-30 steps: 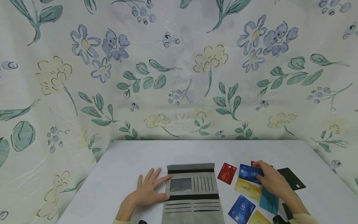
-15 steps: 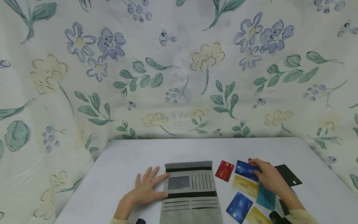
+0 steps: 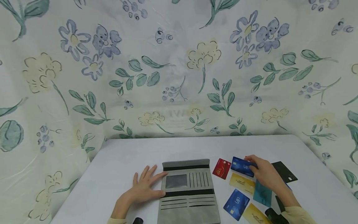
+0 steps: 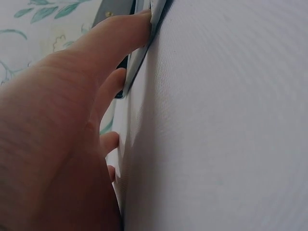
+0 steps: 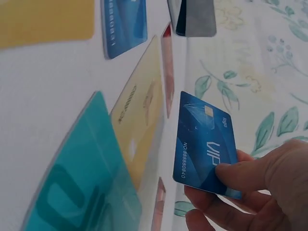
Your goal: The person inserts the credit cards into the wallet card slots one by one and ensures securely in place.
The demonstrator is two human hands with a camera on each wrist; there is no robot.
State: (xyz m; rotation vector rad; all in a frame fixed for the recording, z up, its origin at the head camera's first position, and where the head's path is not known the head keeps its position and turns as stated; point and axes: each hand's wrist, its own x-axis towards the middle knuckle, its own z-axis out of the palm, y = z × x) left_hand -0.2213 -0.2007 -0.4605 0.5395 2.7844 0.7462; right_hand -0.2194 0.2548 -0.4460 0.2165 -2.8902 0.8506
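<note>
In the head view my right hand [image 3: 265, 172] holds a blue VIP card [image 3: 241, 165] at the upper part of a group of cards. The right wrist view shows the thumb on the face of this blue card [image 5: 204, 142] and fingers behind it, the card tilted above the table. My left hand [image 3: 144, 186] lies with spread fingers at the left edge of an unfolded grey card wallet [image 3: 185, 202]. Its thumb and index fingertips touch that edge. From the left wrist, the thumb [image 4: 115, 38] meets the wallet's side.
Around the right hand lie a red card [image 3: 222, 169], a yellow card [image 3: 241, 183], a teal card [image 3: 263, 193], another blue card [image 3: 236, 204], a second yellow card [image 3: 255, 214] and a black card [image 3: 284, 171]. A floral curtain [image 3: 179, 71] hangs behind the white table [image 3: 134, 149].
The head view has shifted slightly. The blue card in my right hand has moved a little left and away, nearer the red card. My left hand stays at the wallet's edge.
</note>
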